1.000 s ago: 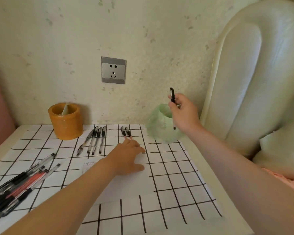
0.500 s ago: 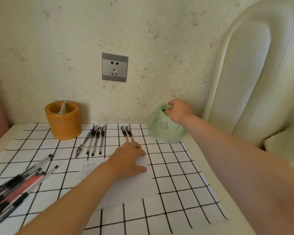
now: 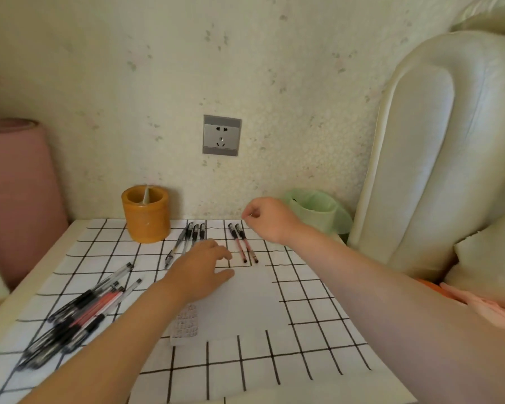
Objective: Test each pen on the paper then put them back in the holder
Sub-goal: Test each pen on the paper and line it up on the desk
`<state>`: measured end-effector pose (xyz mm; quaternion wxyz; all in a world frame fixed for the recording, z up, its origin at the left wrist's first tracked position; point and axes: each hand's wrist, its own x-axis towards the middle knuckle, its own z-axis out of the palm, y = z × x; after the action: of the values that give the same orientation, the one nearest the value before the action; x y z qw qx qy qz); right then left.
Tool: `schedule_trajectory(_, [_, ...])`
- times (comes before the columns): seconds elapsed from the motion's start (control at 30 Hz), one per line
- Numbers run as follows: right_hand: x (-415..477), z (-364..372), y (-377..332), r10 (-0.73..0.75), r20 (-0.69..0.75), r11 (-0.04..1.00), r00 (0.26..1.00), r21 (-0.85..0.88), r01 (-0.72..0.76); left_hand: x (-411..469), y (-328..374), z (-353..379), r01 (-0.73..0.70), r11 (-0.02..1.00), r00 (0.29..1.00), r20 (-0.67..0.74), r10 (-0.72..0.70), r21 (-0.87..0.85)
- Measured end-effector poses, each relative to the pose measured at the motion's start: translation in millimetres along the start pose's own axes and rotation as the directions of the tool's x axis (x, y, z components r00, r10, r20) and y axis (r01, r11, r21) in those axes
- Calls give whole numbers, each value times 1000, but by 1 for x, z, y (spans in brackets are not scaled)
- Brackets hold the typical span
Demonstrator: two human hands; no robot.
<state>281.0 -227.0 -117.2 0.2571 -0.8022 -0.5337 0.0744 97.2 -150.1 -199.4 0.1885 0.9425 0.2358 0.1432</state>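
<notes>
Since half a second ago, my right hand (image 3: 263, 220) has left the mouth of the pale green plastic holder (image 3: 318, 212) and moved across to my left. The holder now stands just behind that hand, against the wall. The pen this hand carried is no longer in it. The fingers are curled in, thumb tip against forefinger, and nothing shows between them.

My left hand (image 3: 201, 269) lies spread and flat on the white sheet of paper (image 3: 239, 301). It presses the sheet down so that it does not slide during a test stroke. Small rows of test marks show on the paper near that wrist.

Two red-barrelled pens (image 3: 242, 246) lie side by side directly below my right hand, between both hands. I judge them the next to be picked up, since the curled fingers are already placed for a pinch.

Four black pens (image 3: 191, 237) lie in a row just beyond my left fingertips. A loose heap of black and red pens (image 3: 85, 313) lies well to the left of my left forearm. Both groups rest on the desk (image 3: 50, 258). Whether they have been tested I cannot tell.
</notes>
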Motion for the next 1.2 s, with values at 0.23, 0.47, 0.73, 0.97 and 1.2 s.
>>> schedule_trajectory(0.23, [-30, 69, -86, -170, 211, 985, 962, 51, 163, -86, -58, -59, 268, 963, 953, -139, -268, -20])
schedule_trajectory(0.47, [-44, 138, -150, -315, 366, 944, 876, 30, 327, -156, -104, -91, 429, 900, 901, -36, -433, -73])
schedule_trajectory(0.73, [-50, 173, -158, -506, 376, 798, 776, -139, 587, -173, -109, -96, 380, 925, 923, 57, -381, 16])
schedule_trajectory(0.97, [-56, 171, -156, -553, 411, 743, 725, -152, 652, -164, -111, -93, 348, 924, 913, 166, -372, 156])
schedule_trajectory(1.2, [-60, 146, -143, -544, 327, 809, 773, -38, 586, -155, -101, -94, 327, 943, 940, 86, -331, 59])
